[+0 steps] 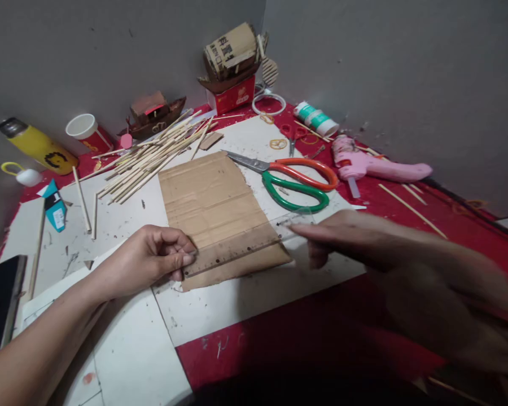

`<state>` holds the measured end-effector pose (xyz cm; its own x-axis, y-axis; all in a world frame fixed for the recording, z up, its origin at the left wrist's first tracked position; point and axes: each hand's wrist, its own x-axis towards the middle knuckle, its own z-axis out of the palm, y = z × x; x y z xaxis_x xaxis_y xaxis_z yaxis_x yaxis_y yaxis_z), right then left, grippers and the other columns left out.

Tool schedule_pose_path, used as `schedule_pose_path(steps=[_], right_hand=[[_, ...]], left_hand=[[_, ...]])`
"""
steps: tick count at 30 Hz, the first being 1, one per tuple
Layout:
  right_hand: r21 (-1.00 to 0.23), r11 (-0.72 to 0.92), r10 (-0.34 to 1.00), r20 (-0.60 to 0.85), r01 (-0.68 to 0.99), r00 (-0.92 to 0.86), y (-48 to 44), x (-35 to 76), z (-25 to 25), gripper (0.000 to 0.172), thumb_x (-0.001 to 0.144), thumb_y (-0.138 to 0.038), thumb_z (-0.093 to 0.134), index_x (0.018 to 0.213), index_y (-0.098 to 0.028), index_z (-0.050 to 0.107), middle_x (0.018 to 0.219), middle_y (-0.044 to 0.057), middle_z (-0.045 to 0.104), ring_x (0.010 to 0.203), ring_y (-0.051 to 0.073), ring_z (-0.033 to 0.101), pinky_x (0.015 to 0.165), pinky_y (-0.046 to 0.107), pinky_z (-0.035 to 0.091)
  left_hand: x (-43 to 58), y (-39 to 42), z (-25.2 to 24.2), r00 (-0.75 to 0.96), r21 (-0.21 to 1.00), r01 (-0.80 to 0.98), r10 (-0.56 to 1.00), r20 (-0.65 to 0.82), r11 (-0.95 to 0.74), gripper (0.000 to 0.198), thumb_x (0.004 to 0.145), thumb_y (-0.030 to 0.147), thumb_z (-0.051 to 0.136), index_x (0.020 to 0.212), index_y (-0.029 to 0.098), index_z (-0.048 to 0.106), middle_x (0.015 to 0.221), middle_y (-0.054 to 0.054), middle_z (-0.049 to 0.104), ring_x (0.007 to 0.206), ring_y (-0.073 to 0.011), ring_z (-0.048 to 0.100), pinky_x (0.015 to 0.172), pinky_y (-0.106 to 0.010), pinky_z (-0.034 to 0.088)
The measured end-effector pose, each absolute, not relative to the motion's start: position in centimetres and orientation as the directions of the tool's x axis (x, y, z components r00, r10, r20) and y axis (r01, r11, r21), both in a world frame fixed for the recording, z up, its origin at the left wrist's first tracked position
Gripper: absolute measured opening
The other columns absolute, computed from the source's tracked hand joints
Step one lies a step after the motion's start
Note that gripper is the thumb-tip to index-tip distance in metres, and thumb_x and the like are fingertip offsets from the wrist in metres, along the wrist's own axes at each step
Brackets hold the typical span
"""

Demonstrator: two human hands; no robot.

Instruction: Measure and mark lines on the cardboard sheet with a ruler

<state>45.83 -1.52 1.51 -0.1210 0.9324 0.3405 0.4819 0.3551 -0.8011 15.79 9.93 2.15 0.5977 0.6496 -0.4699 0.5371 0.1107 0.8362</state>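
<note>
A clear plastic ruler (237, 250) lies at a slant across the lower part of a brown cardboard piece (207, 194). My left hand (161, 254) is closed on the ruler's left end, thumb and fingers pinching it at the cardboard's left edge. At the ruler's right end, my right hand (359, 242) is smeared by motion. Its forefinger stretches toward the ruler, and the other fingers look curled. Whether it touches or grips the ruler cannot be made out. Scissors (296, 176) with orange and green handles rest beyond it, their blades touching the cardboard's upper corner.
Thin wooden sticks (152, 155) lie piled behind the cardboard. A pink glue gun (376, 163) is at the right. At the back stand a yellow bottle (42, 148), a paper cup (87, 132) and a model boat (154, 115). A phone (2, 301) lies at the left.
</note>
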Motion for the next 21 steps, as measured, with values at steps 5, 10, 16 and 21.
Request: schedule_pose_path(steps=[5, 10, 16, 21], right_hand=[[-0.914, 0.31, 0.95, 0.291, 0.262, -0.11, -1.9, 44.5, 0.1, 0.024, 0.097, -0.02, 0.058, 0.111, -0.034, 0.073, 0.084, -0.001, 0.073, 0.07, 0.011, 0.068, 0.06, 0.02, 0.053], [-0.904, 0.232, 0.972, 0.227, 0.359, -0.056, -0.8, 43.5, -0.6, 0.014, 0.086, -0.013, 0.063, 0.091, -0.02, 0.073, 0.077, 0.003, 0.075, 0.062, 0.013, 0.067, 0.055, 0.021, 0.052], [-0.89, 0.294, 0.956, 0.272, 0.349, -0.112, -0.9, 43.5, -0.5, 0.018, 0.083, -0.006, 0.056, 0.084, -0.02, 0.067, 0.067, 0.0, 0.07, 0.056, 0.011, 0.063, 0.05, 0.019, 0.048], [-0.911, 0.26, 0.965, 0.232, 0.319, -0.123, -1.2, 43.6, -0.8, 0.019, 0.086, -0.007, 0.055, 0.085, -0.022, 0.066, 0.067, -0.001, 0.068, 0.055, 0.011, 0.062, 0.049, 0.021, 0.047]], left_hand=[[15.7, 10.1, 2.1, 0.616, 0.832, 0.544, 0.622, -0.483, 0.108, 0.023, 0.086, 0.037, 0.068, 0.082, 0.014, 0.066, 0.064, 0.002, 0.055, 0.055, -0.0087, 0.055, 0.051, -0.017, 0.04], [15.8, 10.2, 2.1, 0.628, 0.842, 0.529, 0.619, -0.472, 0.106, 0.023, 0.084, 0.037, 0.069, 0.082, 0.014, 0.067, 0.068, 0.002, 0.056, 0.055, -0.0082, 0.056, 0.052, -0.017, 0.041], [16.1, 10.3, 2.1, 0.648, 0.857, 0.508, 0.618, -0.445, 0.084, 0.021, 0.082, 0.035, 0.07, 0.081, 0.014, 0.069, 0.067, 0.002, 0.057, 0.054, -0.0084, 0.057, 0.051, -0.017, 0.043], [16.0, 10.3, 2.0, 0.643, 0.852, 0.516, 0.62, -0.45, 0.083, 0.02, 0.083, 0.035, 0.07, 0.084, 0.014, 0.071, 0.07, 0.0, 0.06, 0.054, -0.0083, 0.057, 0.051, -0.017, 0.044]])
